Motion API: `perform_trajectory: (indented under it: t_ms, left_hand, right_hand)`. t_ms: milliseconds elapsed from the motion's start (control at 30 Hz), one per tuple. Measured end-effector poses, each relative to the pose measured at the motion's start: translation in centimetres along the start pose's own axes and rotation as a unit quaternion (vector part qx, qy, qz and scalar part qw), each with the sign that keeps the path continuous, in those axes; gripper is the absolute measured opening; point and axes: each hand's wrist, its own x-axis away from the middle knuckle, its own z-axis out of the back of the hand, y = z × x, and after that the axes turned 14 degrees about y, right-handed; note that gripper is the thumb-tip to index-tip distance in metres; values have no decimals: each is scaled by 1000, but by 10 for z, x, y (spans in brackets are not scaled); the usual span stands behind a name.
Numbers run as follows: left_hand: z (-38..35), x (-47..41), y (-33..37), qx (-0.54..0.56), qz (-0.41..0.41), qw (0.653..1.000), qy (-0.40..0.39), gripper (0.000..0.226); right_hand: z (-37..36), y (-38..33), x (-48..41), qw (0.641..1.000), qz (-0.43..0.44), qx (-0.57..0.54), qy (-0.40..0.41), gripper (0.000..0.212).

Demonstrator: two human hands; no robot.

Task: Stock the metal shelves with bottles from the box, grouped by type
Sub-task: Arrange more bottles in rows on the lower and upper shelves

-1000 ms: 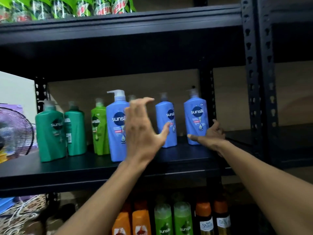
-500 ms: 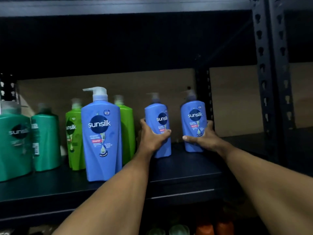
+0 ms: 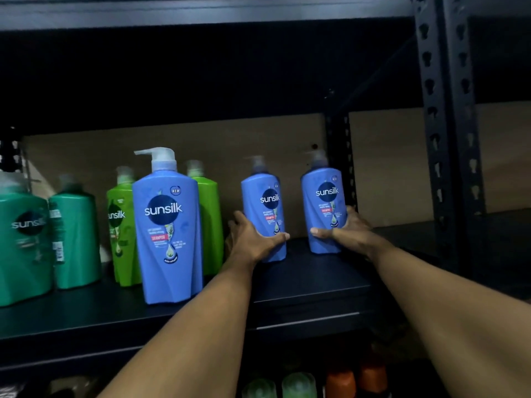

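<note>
Two blue Sunsilk pump bottles stand upright deep on the black metal shelf [image 3: 301, 285]. My left hand [image 3: 253, 241] grips the lower part of the middle blue bottle [image 3: 265, 202], thumb across its front. My right hand [image 3: 344, 231] grips the right blue bottle [image 3: 324, 196] the same way, beside the rear upright. A third blue bottle [image 3: 168, 234] stands nearer the front edge, to the left. Behind it are two light green bottles [image 3: 122, 225], and further left two dark green bottles [image 3: 74, 237].
A perforated black upright [image 3: 451, 133] rises at the right, with a bare shelf bay beyond it. The shelf above overhangs low. Green and orange bottle caps [image 3: 339, 380] show on the shelf below. A brown back wall closes the bay.
A second ago my left hand hovered open in front of the bottles and my right rested on the shelf. Both now grip blue bottles. The view has moved closer and lower.
</note>
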Motion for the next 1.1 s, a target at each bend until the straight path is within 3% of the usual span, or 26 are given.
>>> perform_trajectory:
  t_ms: [333,467,567,733,900,1100]
  left_hand:
    - [-7,-7,-9,126,6,989,-80,88]
    - [-11,-10,-10,124,15,986,-109,88]
    - [-12,-10,-9,122,8,986,-109,97]
    - [-14,-13,-14,151,38,967,-204,57]
    - [-15,-16,-18,134,24,972,-194,61]
    - [-16,-12,-18,104,-17,982,-157,102]
  right_hand:
    - [5,1,6,1000,-23,-4,-3,83]
    - [4,3,3,999,-28,-13,-11,87]
    - [5,2,5,999,-28,-27,-10,104]
    - [4,1,8,999,-32,-32,-10,100]
    - [5,1,6,999,-28,-21,-19,111]
    - [4,5,2,999,-28,-18,-19,115]
